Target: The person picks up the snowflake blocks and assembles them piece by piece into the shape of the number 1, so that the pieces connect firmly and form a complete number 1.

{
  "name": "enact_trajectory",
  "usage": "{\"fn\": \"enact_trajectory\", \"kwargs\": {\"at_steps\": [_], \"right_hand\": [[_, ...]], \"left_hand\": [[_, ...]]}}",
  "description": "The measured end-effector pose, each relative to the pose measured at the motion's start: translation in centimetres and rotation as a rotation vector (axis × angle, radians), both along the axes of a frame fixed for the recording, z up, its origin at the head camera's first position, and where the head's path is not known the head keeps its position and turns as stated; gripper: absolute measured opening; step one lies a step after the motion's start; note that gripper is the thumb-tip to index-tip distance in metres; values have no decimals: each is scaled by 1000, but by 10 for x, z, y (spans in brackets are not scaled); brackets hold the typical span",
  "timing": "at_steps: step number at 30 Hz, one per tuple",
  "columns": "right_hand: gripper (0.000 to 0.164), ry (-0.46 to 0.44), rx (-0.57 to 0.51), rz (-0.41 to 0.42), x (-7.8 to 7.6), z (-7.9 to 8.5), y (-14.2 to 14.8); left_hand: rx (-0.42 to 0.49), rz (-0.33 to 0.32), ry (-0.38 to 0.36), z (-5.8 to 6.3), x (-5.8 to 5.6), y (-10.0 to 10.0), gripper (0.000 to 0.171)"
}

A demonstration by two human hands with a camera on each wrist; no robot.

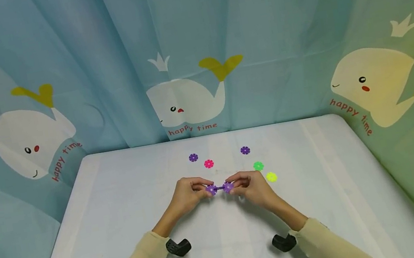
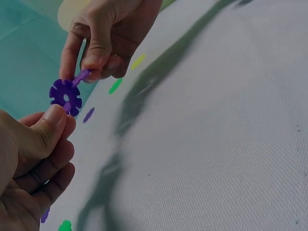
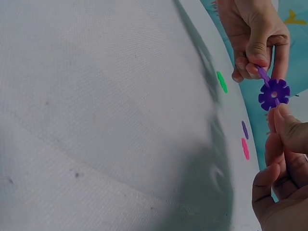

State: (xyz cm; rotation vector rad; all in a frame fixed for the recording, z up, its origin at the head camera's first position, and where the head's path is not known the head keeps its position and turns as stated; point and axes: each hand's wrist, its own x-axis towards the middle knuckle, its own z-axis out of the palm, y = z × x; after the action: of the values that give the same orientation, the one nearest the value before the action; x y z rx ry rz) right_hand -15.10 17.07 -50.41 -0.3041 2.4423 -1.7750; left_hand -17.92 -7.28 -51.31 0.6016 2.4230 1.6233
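Observation:
Three notched snowflake discs are joined in a row between the two hands. My left hand (image 1: 189, 196) pinches the left purple disc (image 1: 211, 190) between thumb and fingers. With thumb and forefinger, my right hand (image 1: 253, 187) pinches the right purple disc (image 1: 228, 187). The middle disc (image 2: 65, 96) is darker purple and turned edge-on in the head view. In both wrist views it shows its round face, with the outer discs slotted into its opposite edges. The joined discs are held up over the table, and fingertips partly cover the outer two.
On the white table (image 1: 226, 244) lie a purple disc (image 1: 193, 157) and a pink disc (image 1: 208, 164) beyond the left hand. Another purple disc (image 1: 245, 150), a green disc (image 1: 258, 166) and a yellow disc (image 1: 271, 177) lie around the right hand. A whale-print curtain (image 1: 273, 35) hangs behind.

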Motion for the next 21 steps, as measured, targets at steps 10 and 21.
{"fn": "enact_trajectory", "kwargs": {"at_steps": [10,21], "right_hand": [[23,18,17,6,1,0,-2],[29,2,0,55,14,31,-6]], "left_hand": [[-30,18,24,1,0,2,18],[-14,-2,-4,2,1,-6,20]]}}
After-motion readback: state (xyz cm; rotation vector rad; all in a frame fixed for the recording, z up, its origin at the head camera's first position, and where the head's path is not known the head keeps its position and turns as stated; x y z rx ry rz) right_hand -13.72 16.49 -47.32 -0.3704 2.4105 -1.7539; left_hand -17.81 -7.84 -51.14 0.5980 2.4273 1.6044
